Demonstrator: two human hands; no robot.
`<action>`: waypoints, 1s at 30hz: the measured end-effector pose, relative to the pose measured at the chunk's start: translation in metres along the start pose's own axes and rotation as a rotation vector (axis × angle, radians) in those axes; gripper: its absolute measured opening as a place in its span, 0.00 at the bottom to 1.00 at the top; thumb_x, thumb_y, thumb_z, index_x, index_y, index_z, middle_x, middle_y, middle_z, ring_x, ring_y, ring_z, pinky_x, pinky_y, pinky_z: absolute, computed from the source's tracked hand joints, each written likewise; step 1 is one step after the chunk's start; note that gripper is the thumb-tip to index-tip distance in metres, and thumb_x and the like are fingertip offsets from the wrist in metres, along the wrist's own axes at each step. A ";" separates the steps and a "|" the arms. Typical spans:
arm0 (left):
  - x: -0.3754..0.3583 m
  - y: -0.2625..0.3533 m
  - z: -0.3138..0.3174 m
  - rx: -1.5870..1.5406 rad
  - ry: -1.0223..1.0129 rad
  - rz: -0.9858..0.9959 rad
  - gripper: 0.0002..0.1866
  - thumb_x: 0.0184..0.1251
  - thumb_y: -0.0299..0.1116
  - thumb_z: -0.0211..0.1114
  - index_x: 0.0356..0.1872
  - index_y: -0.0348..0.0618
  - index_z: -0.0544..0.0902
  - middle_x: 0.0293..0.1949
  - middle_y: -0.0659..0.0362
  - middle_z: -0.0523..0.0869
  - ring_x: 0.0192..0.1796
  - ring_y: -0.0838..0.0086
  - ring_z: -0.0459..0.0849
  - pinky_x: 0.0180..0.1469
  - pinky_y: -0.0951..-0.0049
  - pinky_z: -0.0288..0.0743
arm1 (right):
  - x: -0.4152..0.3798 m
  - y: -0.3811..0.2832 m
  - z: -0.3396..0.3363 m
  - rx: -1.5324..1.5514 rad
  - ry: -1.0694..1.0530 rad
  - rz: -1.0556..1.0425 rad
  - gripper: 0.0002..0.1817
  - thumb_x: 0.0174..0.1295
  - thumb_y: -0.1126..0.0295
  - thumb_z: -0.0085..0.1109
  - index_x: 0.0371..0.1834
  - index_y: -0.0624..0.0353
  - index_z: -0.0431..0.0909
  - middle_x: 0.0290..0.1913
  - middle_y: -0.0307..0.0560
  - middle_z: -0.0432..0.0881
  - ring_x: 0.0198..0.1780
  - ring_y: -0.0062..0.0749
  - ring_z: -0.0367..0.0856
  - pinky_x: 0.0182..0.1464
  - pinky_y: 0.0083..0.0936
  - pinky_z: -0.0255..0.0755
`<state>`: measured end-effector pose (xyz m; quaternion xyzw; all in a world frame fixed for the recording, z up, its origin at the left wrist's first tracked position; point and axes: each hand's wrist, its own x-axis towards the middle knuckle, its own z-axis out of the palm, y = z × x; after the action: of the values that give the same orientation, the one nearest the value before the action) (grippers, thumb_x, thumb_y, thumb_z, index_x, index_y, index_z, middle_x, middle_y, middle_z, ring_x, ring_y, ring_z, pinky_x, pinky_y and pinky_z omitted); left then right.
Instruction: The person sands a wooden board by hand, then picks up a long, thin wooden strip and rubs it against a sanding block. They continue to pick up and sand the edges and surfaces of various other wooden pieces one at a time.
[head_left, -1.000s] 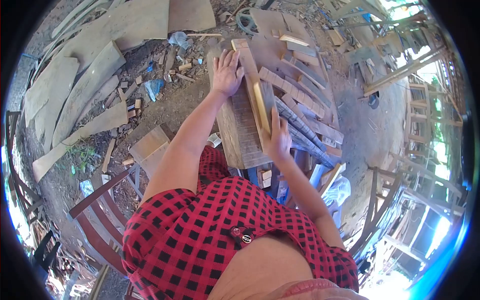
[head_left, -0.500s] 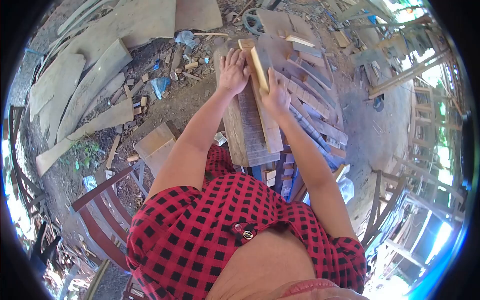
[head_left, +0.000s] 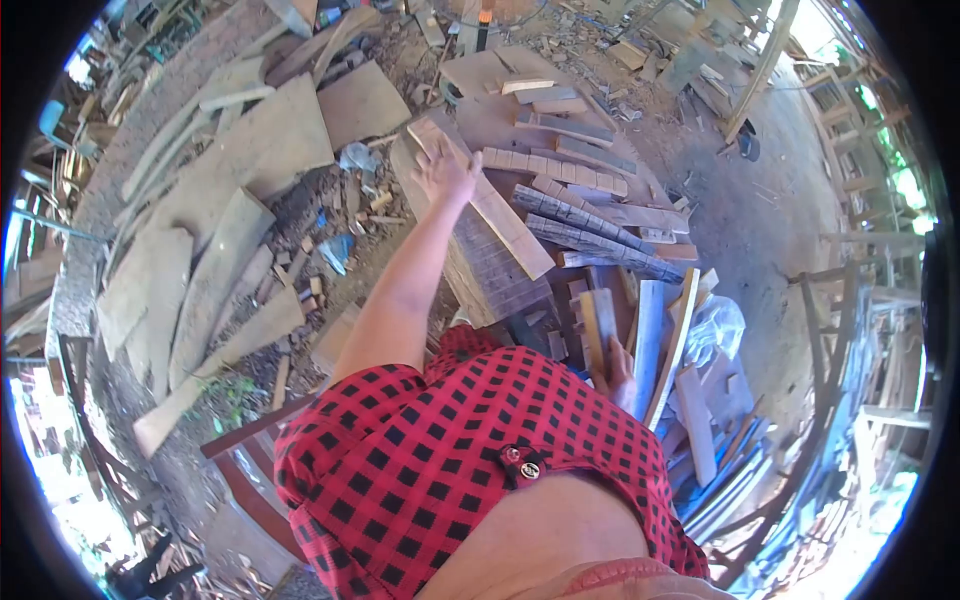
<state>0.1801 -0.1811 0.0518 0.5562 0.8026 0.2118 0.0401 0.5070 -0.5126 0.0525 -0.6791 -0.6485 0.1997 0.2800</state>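
A person's bare left arm (head_left: 405,275) stretches forward and away from the body, ending in a left hand (head_left: 448,180) held palm down, its fingers (head_left: 424,164) spread and its thumb (head_left: 476,162) jutting out to the right. The right hand (head_left: 619,374), drawn in much closer, sits low beside the torso (head_left: 480,425), its fingers bent in a grip. The two hands are well apart, the left farther out, while the right elbow is hidden from view

Left hand (head_left: 447,178) on plank (head_left: 510,227); right hand (head_left: 620,376) holds block (head_left: 599,322).
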 end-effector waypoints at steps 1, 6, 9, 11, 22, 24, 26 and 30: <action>-0.010 0.013 -0.008 0.018 -0.058 0.005 0.47 0.60 0.63 0.60 0.74 0.44 0.58 0.69 0.48 0.63 0.72 0.52 0.58 0.68 0.42 0.54 | -0.014 0.009 0.002 0.080 0.055 0.074 0.35 0.53 0.75 0.64 0.69 0.59 0.67 0.56 0.60 0.76 0.56 0.54 0.78 0.56 0.39 0.74; -0.026 0.036 -0.002 0.125 -0.088 0.043 0.51 0.56 0.62 0.64 0.75 0.43 0.56 0.69 0.49 0.62 0.71 0.54 0.60 0.65 0.47 0.59 | -0.046 0.023 0.013 0.110 0.235 0.328 0.39 0.51 0.79 0.64 0.71 0.54 0.66 0.54 0.59 0.76 0.54 0.53 0.78 0.54 0.38 0.73; -0.026 0.041 -0.004 0.193 -0.151 -0.010 0.52 0.53 0.58 0.70 0.75 0.44 0.55 0.70 0.49 0.60 0.72 0.54 0.59 0.65 0.48 0.60 | -0.049 0.031 0.018 0.105 0.272 0.292 0.41 0.49 0.78 0.66 0.72 0.50 0.65 0.53 0.56 0.77 0.53 0.50 0.79 0.52 0.38 0.74; -0.027 0.043 -0.007 0.214 -0.158 -0.013 0.52 0.52 0.57 0.70 0.74 0.45 0.55 0.70 0.49 0.59 0.72 0.54 0.59 0.65 0.48 0.60 | -0.051 0.035 0.020 0.078 0.283 0.275 0.43 0.48 0.77 0.69 0.72 0.49 0.65 0.55 0.53 0.77 0.53 0.46 0.79 0.51 0.36 0.75; -0.040 0.040 -0.007 0.130 -0.132 -0.211 0.47 0.47 0.52 0.74 0.68 0.48 0.62 0.64 0.48 0.63 0.62 0.53 0.72 0.60 0.54 0.71 | -0.052 0.036 0.015 0.084 0.246 0.305 0.42 0.49 0.77 0.69 0.71 0.46 0.66 0.54 0.51 0.77 0.50 0.44 0.81 0.50 0.35 0.76; -0.042 0.041 -0.007 0.042 -0.146 -0.208 0.47 0.47 0.49 0.75 0.68 0.47 0.62 0.63 0.47 0.63 0.59 0.51 0.75 0.58 0.55 0.75 | -0.052 0.036 0.015 0.101 0.246 0.303 0.42 0.49 0.77 0.69 0.71 0.45 0.65 0.54 0.50 0.77 0.50 0.44 0.81 0.50 0.35 0.76; -0.043 0.042 -0.007 -0.045 -0.160 -0.209 0.47 0.46 0.47 0.77 0.67 0.46 0.62 0.62 0.47 0.64 0.56 0.49 0.79 0.56 0.56 0.78 | -0.052 0.035 0.013 0.080 0.244 0.265 0.42 0.49 0.77 0.68 0.72 0.46 0.65 0.54 0.51 0.77 0.51 0.44 0.81 0.51 0.35 0.76; -0.045 0.041 -0.008 -0.132 -0.117 -0.223 0.45 0.46 0.41 0.77 0.66 0.46 0.62 0.61 0.45 0.64 0.54 0.47 0.81 0.55 0.58 0.80 | -0.050 0.036 0.012 0.083 0.232 0.237 0.42 0.48 0.76 0.68 0.72 0.46 0.65 0.55 0.52 0.77 0.52 0.46 0.80 0.52 0.36 0.76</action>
<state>0.2301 -0.2123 0.0669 0.4709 0.8401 0.2256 0.1467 0.5228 -0.5612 0.0153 -0.7570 -0.5187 0.1783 0.3552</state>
